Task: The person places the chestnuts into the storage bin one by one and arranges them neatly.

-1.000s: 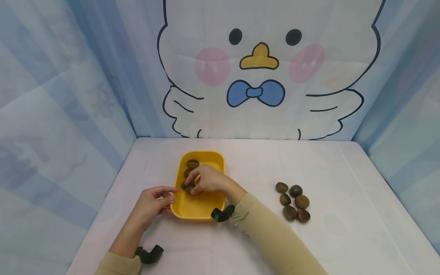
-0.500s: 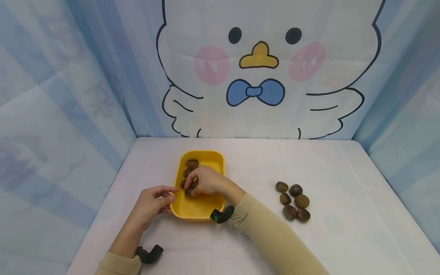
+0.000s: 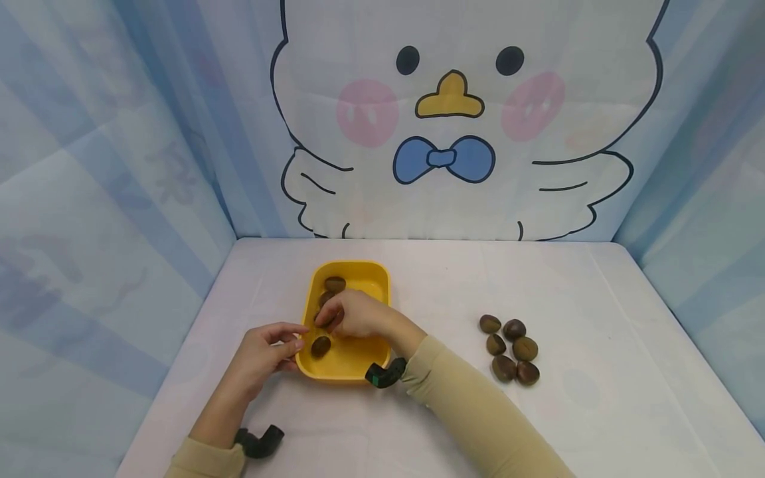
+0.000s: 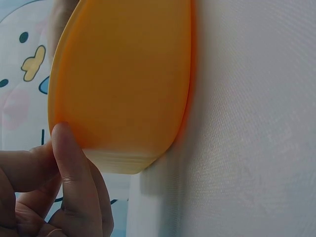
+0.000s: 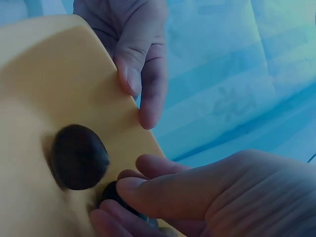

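Note:
A yellow tray (image 3: 352, 364) on the table has several brown chestnuts (image 3: 335, 284) along its left side. My left hand (image 3: 265, 352) pinches the tray's left rim between thumb and fingers; the left wrist view shows the thumb (image 4: 71, 158) against the tray's edge. Inside the tray, my right hand (image 3: 361, 313) pinches a dark chestnut (image 5: 111, 191), partly covered by the thumb and fingers in the right wrist view. One chestnut (image 3: 321, 346) lies by itself near the front left of the tray, just short of the right hand's fingers.
Several more chestnuts (image 3: 504, 368) lie in a loose group on the white tabletop (image 3: 597, 398), right of the tray. A printed cloth backdrop (image 3: 442, 206) stands behind the table, with blue cloth sides left and right.
The chestnut under my right fingers now lies free, nearer the tray's front left. The right hand has shifted slightly back and left to another chestnut. The left hand stays on the rim.

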Motion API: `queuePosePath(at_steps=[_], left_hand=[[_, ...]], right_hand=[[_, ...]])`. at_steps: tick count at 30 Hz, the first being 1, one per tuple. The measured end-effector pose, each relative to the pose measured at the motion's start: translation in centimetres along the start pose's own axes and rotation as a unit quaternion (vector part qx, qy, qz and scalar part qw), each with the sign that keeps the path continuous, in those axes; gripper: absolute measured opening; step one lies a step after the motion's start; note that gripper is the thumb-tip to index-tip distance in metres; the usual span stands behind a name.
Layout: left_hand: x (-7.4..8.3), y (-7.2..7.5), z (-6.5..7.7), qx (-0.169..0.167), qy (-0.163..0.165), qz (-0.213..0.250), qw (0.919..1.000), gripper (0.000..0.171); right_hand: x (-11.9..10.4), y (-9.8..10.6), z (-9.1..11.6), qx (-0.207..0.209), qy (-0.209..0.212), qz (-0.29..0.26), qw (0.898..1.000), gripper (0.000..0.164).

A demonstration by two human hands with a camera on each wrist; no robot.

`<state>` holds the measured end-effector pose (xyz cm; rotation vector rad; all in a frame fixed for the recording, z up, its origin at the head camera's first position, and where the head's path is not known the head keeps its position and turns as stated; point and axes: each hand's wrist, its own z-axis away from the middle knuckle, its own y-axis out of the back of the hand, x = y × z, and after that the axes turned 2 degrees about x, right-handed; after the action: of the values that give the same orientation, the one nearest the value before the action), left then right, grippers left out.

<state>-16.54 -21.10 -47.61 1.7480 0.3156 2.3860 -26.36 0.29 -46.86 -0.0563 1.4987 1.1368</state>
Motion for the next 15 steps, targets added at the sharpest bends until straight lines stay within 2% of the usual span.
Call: queuePosePath(at_steps=[4,6,9,12,15], left_hand=[[-0.08,0.0,-0.1,-0.001,-0.003,-0.002,1.0,0.031],[-0.07,0.0,-0.13,-0.002,-0.003,-0.001,1.0,0.031],[-0.03,-0.01,-0.12,-0.004,-0.003,0.002,1.0,0.031],[-0.04,-0.03,-0.04,-0.007,-0.006,0.001,1.0,0.031],[-0.04,-0.09,0.05,-0.006,-0.008,0.0,0.9999,0.031]], right_hand=[[-0.13,0.16,0.15,0.009,-0.006,-0.019,1.0,0.023],[-0.21,0.27,0.28,0.0,-0.012,-0.035,0.999,0.018],[-0.32,0.39,0.51,-0.05,-0.018,-0.062,0.997,0.015],[-0.4,0.36,0.72,-0.114,-0.022,-0.09,0.989,0.017],[-0.45,0.3,0.88,-0.143,-0.021,-0.097,0.985,0.022]])
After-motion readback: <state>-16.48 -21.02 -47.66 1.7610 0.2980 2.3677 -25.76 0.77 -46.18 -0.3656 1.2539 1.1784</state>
